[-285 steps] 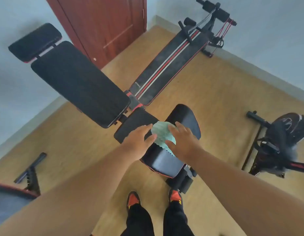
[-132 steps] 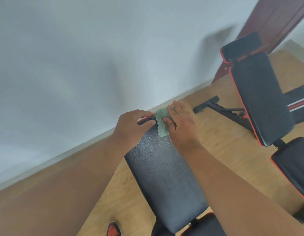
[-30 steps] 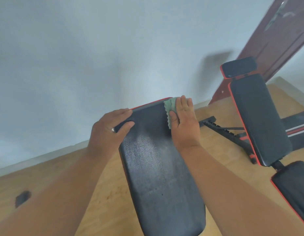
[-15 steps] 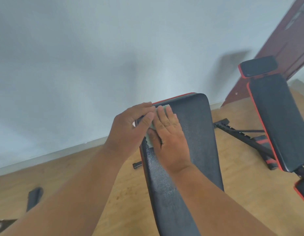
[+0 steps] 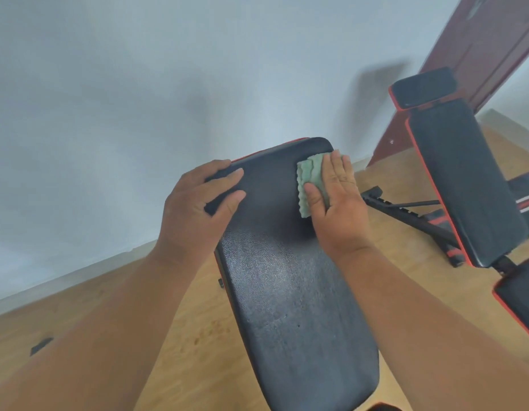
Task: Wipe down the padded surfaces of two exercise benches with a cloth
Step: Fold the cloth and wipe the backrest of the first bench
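Both hands on the near bench pad [image 5: 289, 286], up at its far end. Right hand [image 5: 337, 203] lies flat, fingers straight and together, pressing a green cloth [image 5: 309, 176] onto the pad's upper right corner; thumb lies across the cloth's lower part. Cloth is folded, scalloped edge showing to the left of the hand, far edge reaching the pad's right rim. Left hand [image 5: 198, 203] rests on the pad's upper left corner, fingers loosely bent over the far edge, thumb lying on the top surface; whether it truly clamps the edge or just steadies it, cannot tell.

Pad is black, pebbled texture, red piping along its far edge, tilted up away from the viewer. Surface near the cloth looks darker and smoother than the part lower down.

Second bench [image 5: 461, 185] stands well apart to the right: black back pad with red trim, small headrest pad [image 5: 423, 87] above it, black frame [image 5: 405, 209] on the wooden floor [image 5: 192, 336]. Dark red door [image 5: 488, 46] behind it. Pale wall [image 5: 138, 84] ahead.
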